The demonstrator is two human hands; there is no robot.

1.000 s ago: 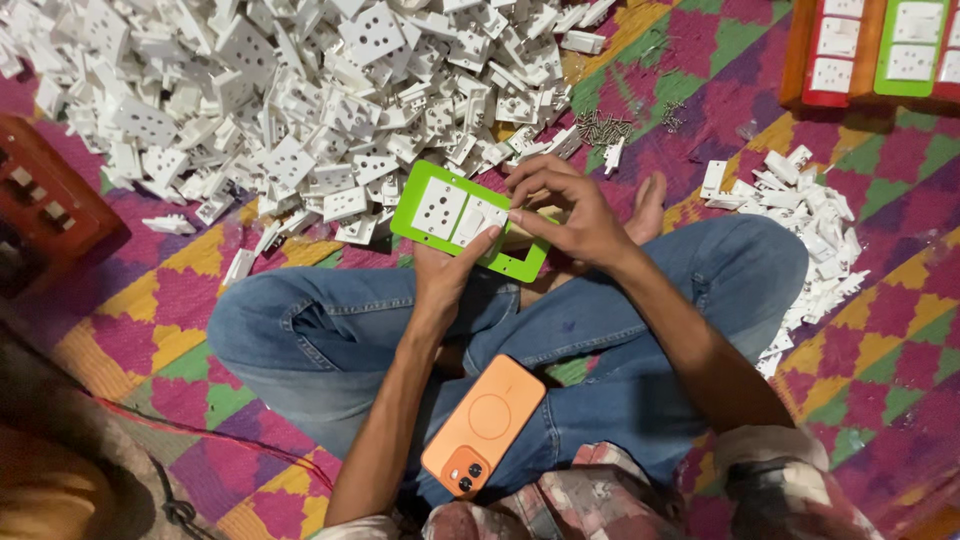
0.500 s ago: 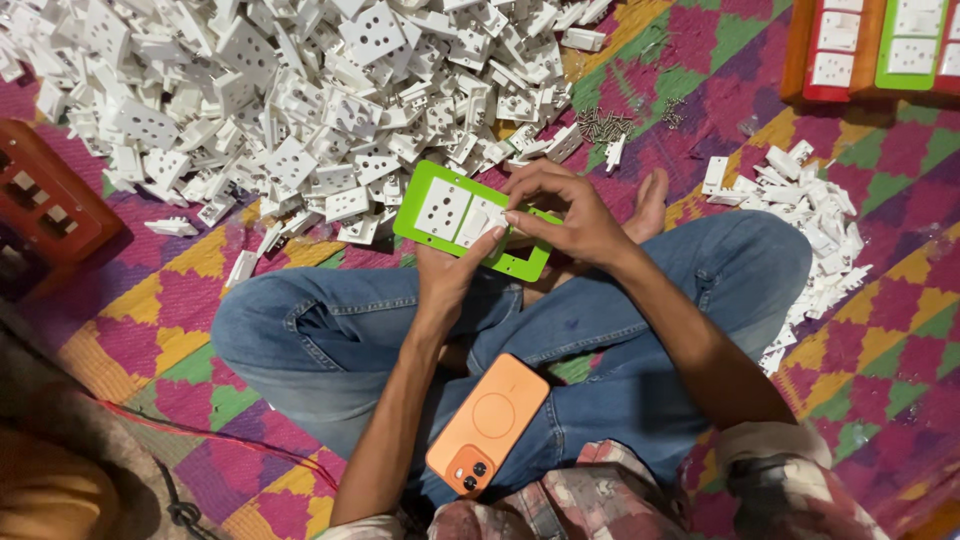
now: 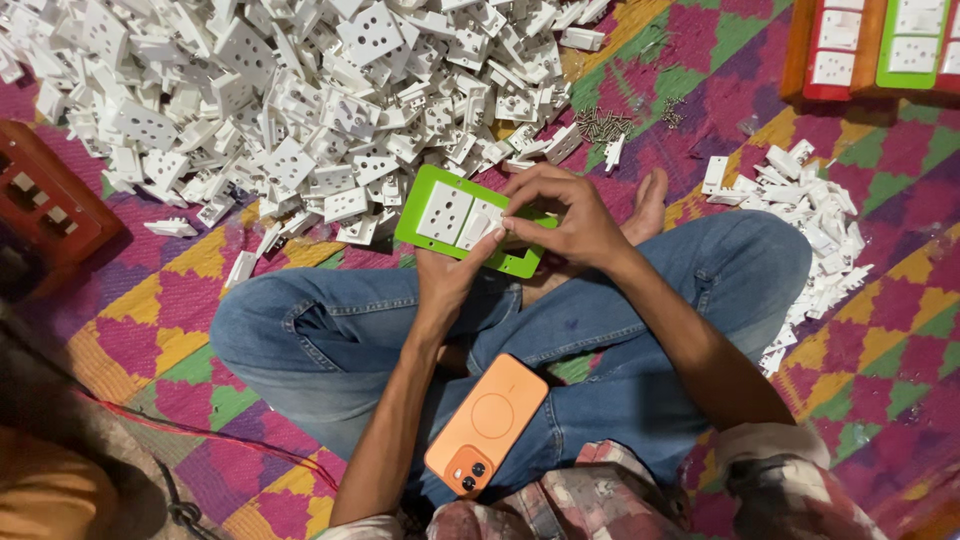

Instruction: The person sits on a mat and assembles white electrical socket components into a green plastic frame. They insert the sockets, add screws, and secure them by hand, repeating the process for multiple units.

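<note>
Head view — hands [image 3: 520,240] gripping green switch plate [image 3: 455,220], seemingly

Floor covered by woven mat [image 3: 880,370] in purple, yellow, green diamond checks; warm light; dim shadow lower left.

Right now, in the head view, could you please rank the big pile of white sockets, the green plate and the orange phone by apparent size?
1. Pile of white sockets
2. Green plate and orange phone: look alike, unranked; the phone lies nearer the camera.
</note>
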